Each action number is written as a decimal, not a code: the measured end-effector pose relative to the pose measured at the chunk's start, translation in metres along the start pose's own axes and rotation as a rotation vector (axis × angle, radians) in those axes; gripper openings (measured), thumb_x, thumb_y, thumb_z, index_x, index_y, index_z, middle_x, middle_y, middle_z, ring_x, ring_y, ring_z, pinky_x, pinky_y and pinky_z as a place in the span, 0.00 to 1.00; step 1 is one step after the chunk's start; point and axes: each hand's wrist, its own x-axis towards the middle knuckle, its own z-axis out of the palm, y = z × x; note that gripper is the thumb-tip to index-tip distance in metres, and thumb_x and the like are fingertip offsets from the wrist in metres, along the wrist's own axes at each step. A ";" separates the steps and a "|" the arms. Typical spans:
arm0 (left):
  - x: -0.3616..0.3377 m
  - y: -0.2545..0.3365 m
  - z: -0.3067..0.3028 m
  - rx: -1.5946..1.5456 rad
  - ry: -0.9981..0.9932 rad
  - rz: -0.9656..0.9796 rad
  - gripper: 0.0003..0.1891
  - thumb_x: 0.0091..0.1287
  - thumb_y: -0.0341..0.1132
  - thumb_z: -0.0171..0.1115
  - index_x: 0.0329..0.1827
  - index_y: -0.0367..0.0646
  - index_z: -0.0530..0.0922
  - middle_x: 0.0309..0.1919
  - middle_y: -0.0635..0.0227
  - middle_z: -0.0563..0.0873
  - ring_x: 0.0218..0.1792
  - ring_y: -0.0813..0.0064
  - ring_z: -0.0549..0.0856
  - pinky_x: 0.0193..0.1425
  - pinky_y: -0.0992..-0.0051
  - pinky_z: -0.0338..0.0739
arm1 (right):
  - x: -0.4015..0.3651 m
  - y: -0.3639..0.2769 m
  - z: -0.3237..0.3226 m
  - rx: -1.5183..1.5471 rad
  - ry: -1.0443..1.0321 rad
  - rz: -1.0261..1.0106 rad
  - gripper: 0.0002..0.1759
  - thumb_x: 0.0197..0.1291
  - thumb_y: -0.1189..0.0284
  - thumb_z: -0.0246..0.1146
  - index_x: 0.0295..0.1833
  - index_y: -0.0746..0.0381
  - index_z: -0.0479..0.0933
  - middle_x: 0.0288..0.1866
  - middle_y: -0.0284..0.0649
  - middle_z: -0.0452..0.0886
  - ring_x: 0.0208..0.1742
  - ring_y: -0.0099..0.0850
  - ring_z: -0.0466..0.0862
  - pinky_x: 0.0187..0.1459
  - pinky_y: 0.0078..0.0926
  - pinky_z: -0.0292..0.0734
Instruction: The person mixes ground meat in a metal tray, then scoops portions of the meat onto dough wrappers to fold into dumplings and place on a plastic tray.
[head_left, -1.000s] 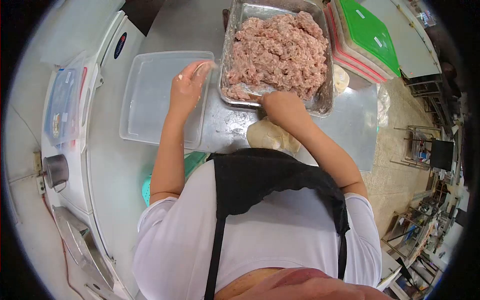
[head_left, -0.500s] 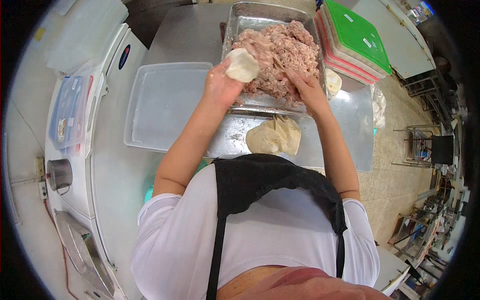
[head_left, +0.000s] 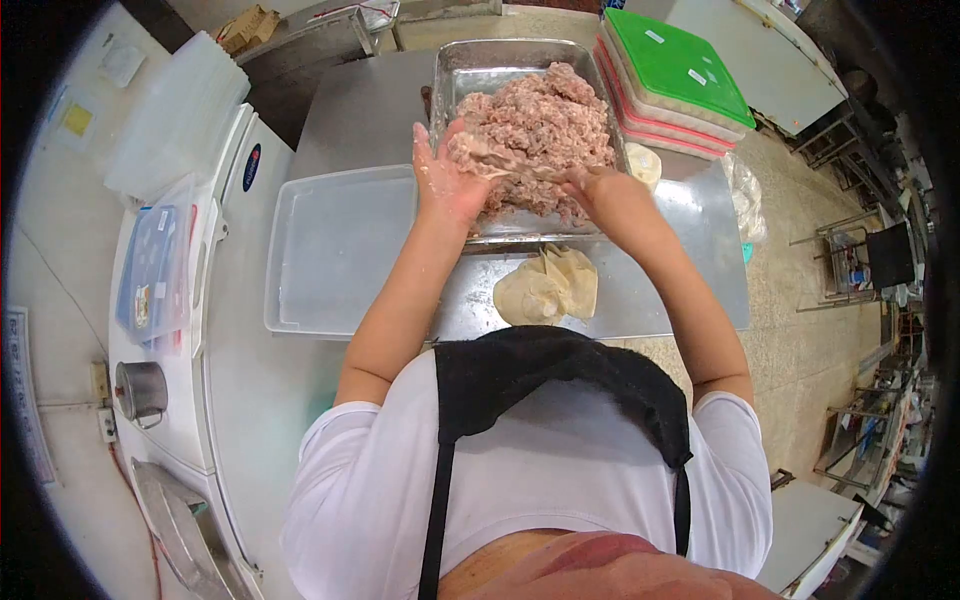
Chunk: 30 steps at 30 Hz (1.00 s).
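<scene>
My left hand (head_left: 447, 185) is palm up over the near left part of a metal tray, its thumb and fingers spread around a dough wrapper that is mostly covered by a clump of meat (head_left: 480, 155). In my right hand (head_left: 608, 200) is a thin, flat spatula-like stick (head_left: 540, 172), its tip reaching the meat at my left palm. Pinkish ground meat (head_left: 555, 110) is heaped in the metal tray (head_left: 500, 52). Close to my apron, a pile of pale round dough wrappers (head_left: 545, 290) lies on the metal table.
An empty-looking translucent plastic container (head_left: 340, 255) is left of the tray. Stacked containers with a green lid (head_left: 680, 65) stand at the far right. More pale dough (head_left: 645, 165) sits beside the tray. A white freezer (head_left: 225, 270) is on the left, with a metal pot (head_left: 140, 390).
The wrapper in my left hand, bare before, now has meat at it. My right hand has brought the stick from the meat heap across to my left palm. The view has shifted slightly.
</scene>
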 end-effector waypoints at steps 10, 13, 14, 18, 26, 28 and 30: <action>0.011 0.019 -0.010 -0.143 -0.070 -0.009 0.23 0.65 0.43 0.60 0.54 0.34 0.67 0.59 0.44 0.69 0.68 0.38 0.63 0.70 0.42 0.63 | 0.005 -0.004 -0.050 0.068 0.074 -0.014 0.14 0.68 0.63 0.56 0.48 0.62 0.80 0.33 0.46 0.81 0.35 0.42 0.83 0.37 0.35 0.77; -0.001 0.024 0.003 0.238 -0.325 -0.075 0.26 0.59 0.17 0.55 0.62 0.38 0.62 0.61 0.46 0.70 0.67 0.46 0.69 0.69 0.50 0.71 | 0.004 0.011 -0.056 0.373 0.083 0.099 0.15 0.70 0.64 0.55 0.49 0.64 0.79 0.37 0.49 0.82 0.38 0.40 0.83 0.41 0.33 0.75; -0.011 0.023 0.014 0.251 -0.347 -0.078 0.26 0.59 0.17 0.55 0.62 0.38 0.62 0.61 0.46 0.70 0.67 0.46 0.69 0.69 0.50 0.71 | 0.004 0.017 -0.056 0.417 0.041 0.140 0.16 0.71 0.64 0.54 0.50 0.65 0.78 0.39 0.50 0.83 0.39 0.38 0.82 0.43 0.32 0.74; -0.028 0.020 0.038 0.811 -0.518 0.128 0.35 0.59 0.21 0.58 0.71 0.39 0.57 0.55 0.52 0.78 0.60 0.48 0.77 0.65 0.53 0.75 | -0.001 0.017 -0.068 0.496 -0.080 0.164 0.19 0.69 0.61 0.54 0.47 0.66 0.80 0.34 0.57 0.81 0.38 0.51 0.82 0.39 0.39 0.74; 0.005 -0.011 0.037 0.362 -0.214 -0.121 0.27 0.68 0.55 0.55 0.54 0.38 0.74 0.58 0.50 0.75 0.58 0.48 0.75 0.63 0.48 0.69 | -0.004 0.036 -0.032 0.209 -0.010 0.048 0.15 0.68 0.62 0.56 0.48 0.61 0.81 0.36 0.49 0.82 0.37 0.46 0.83 0.38 0.38 0.77; 0.006 -0.020 0.043 0.316 -0.096 -0.101 0.26 0.70 0.57 0.51 0.51 0.41 0.77 0.54 0.55 0.79 0.52 0.53 0.79 0.58 0.51 0.73 | -0.001 0.037 -0.038 0.073 0.094 0.004 0.16 0.66 0.58 0.56 0.44 0.59 0.81 0.31 0.48 0.81 0.35 0.46 0.83 0.37 0.43 0.77; 0.036 -0.017 0.014 0.394 -0.034 -0.031 0.28 0.69 0.59 0.51 0.51 0.40 0.77 0.54 0.55 0.80 0.53 0.53 0.78 0.59 0.51 0.72 | -0.003 0.032 -0.045 -0.068 0.086 0.032 0.14 0.65 0.60 0.57 0.47 0.56 0.80 0.33 0.45 0.80 0.35 0.44 0.83 0.36 0.42 0.78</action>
